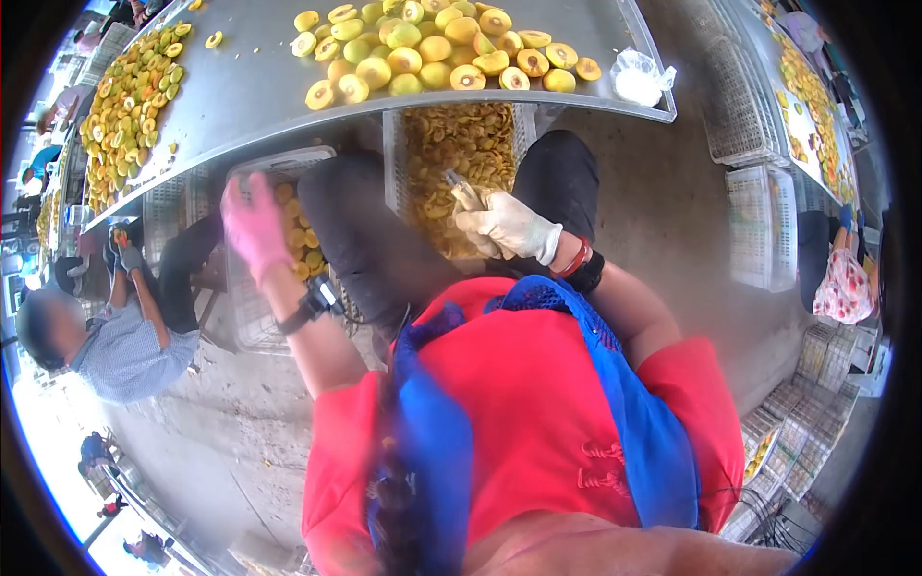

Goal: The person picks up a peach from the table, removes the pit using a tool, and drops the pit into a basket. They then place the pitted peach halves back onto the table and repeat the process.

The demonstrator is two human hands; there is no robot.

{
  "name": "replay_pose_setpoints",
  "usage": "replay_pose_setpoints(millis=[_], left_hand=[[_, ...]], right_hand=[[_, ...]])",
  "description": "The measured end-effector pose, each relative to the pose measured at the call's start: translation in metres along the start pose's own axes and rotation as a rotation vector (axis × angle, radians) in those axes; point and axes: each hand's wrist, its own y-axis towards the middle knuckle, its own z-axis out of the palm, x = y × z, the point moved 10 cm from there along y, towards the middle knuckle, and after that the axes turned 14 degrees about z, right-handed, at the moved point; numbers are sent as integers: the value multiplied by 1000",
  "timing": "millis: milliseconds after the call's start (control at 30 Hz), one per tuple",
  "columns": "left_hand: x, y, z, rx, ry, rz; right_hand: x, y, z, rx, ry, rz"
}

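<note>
My left hand (255,227), in a pink glove, is raised over the edge of a white crate (252,307) with yellow fruit pieces (300,235) inside; its fingers are smeared by motion. In a cream glove, my right hand (499,226) is closed around a small tool with a metal tip (453,178). Below that hand, between my knees, a second white crate (395,158) holds many thin yellow-brown pieces (451,134). Halved and whole yellow fruits (403,60) lie on the metal table ahead, near its front edge.
The metal table (259,91) also bears a larger fruit pile (134,96) at left and a white plastic bag (639,79) at its right corner. A co-worker (134,350) sits at left. Stacked crates (761,226) and another person (845,278) are at right.
</note>
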Motion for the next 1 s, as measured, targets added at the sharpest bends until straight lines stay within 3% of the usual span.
replay_pose_setpoints(millis=[33,100,167,233,333,467,567,667,767,800,900,1000], left_hand=[[-19,7,19,26,-186,-2],[-17,49,82,103,-65,283],[-51,63,130,304,-144,262],[-50,101,195,317,244,607],[-55,119,250,596,431,617],[-60,117,263,797,555,492],[-56,113,272,745,372,504],[-39,118,266,614,-144,218],[-92,71,213,530,-817,105],[-89,56,217,697,-919,0],[-123,0,178,680,-1136,-89],[-145,-37,162,744,-1164,-13]], right_hand=[[1,1,3,-11,-28,4],[5,1,7,-33,-73,-5],[7,-1,10,-53,-100,-26],[11,-7,6,-106,-128,-25],[0,-7,-5,-94,-81,33],[6,-11,-20,-238,-149,-64],[7,-12,-23,-247,-161,-63],[13,-15,-24,-255,-129,-116],[28,-21,-24,-326,-135,-297],[37,-24,-23,-370,-181,-345],[57,-28,-14,-406,-246,-516],[66,-34,-7,-466,-348,-660]])
